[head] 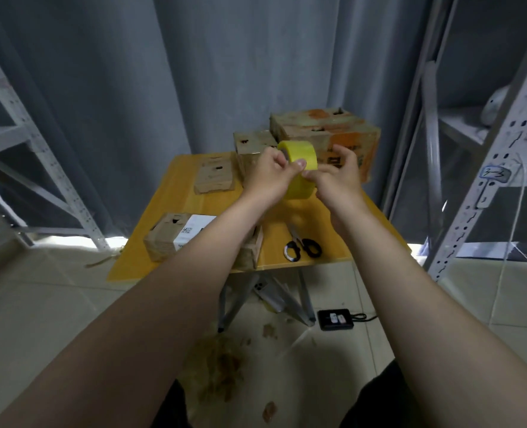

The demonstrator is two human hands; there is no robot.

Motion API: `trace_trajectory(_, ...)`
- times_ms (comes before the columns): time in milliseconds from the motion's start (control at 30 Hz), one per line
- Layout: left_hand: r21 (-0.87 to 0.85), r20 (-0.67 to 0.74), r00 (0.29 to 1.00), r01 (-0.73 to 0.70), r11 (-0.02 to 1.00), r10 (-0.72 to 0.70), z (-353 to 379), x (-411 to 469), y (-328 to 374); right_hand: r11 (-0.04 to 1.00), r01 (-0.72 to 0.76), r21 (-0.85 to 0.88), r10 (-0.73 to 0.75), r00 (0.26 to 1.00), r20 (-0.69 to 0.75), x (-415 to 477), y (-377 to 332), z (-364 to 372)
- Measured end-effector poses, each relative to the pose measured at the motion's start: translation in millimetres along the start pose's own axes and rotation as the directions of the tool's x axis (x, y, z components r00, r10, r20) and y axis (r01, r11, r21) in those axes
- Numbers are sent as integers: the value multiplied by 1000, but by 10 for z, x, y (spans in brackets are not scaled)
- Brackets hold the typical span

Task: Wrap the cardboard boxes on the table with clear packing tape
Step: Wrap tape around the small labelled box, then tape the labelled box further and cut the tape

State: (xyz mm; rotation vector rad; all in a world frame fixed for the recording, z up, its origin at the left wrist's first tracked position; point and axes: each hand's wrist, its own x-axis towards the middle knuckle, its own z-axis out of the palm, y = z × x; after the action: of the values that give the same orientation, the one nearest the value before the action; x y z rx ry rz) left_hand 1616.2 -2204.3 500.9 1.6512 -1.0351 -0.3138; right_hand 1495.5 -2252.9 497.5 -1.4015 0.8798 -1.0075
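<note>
A yellowish roll of packing tape point(301, 163) is held up in the air over the wooden table point(178, 196). My left hand point(271, 177) grips its left side, thumb on the rim. My right hand point(339, 177) pinches at the roll's surface from the right. A small cardboard box with a white label point(175, 234) lies at the table's near left, partly behind my left forearm. A flat box point(214, 176) lies further back. A large orange-printed box point(327, 131) and a smaller box point(251, 145) stand at the far edge.
Black-handled scissors point(302, 247) lie on the table's near right. Metal shelving stands left point(39, 156) and right point(487, 168). Under the table are its folding legs, a black device point(336, 319) with a cable, and tape scraps on the tiled floor.
</note>
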Motion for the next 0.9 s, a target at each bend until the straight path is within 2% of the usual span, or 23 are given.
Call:
trace_trajectory(67, 165, 175, 984, -9, 986, -20, -4, 105, -40, 1000, -3, 14, 4, 997, -78, 121, 76, -53)
trace_trajectory(167, 330, 398, 916, -85, 940, -57, -92, 194, -165, 996, -2, -95, -8, 995, -104, 258, 181, -24)
trace_trajectory(233, 364, 468, 882, -136, 921, -55, -241, 181, -179, 965, -2, -263, -28, 994, -108, 359, 282, 40)
trace_trajectory(300, 455, 544, 834, -197, 868, -96, -492, 167, -135, 875, -32, -483, -27, 993, -115, 417, 412, 55)
trace_trajectory(333, 511, 595, 789, -224, 830, -153, -630, 162, -104, 817, -39, -576, -36, 992, -118, 422, 483, 40)
trace_trajectory(400, 646, 656, 663, -249, 721, -359, -903, 148, -82, 707, -17, -707, -55, 995, -79, 412, 626, 27)
trace_trajectory(467, 781, 608, 546, -281, 558, -576, -1106, 87, -114, 619, 0, -786, -39, 999, -31, 387, 728, 86)
trace_trajectory(500, 819, 571, 515, -305, 486, -639, -1165, 46, -176, 590, 3, -807, -30, 999, -19, 372, 744, 139)
trace_trajectory(533, 839, 544, 514, -326, 435, -663, -1208, 7, -266, 575, 1, -818, -26, 1000, -17, 353, 749, 205)
trace_trajectory(567, 847, 531, 546, -331, 416, -648, -1243, -31, -365, 574, 13, -818, -40, 999, -13, 330, 731, 277)
trace_trajectory(633, 839, 521, 672, -291, 460, -526, -1315, -69, -538, 625, 71, -778, -117, 993, -3, 276, 644, 427)
trace_trajectory(733, 721, 443, 850, -149, 677, -285, -1415, -11, -667, 823, 122, -555, -172, 984, -38, 238, 442, 651)
trace_trajectory(800, 605, 326, 922, -33, 795, -210, -1393, 45, -664, 955, 58, -292, -91, 991, -98, 246, 306, 778)
trace_trajectory(900, 514, 111, 981, 80, 854, -159, -1244, 43, -620, 993, -116, 26, 117, 991, -71, 246, 132, 1006)
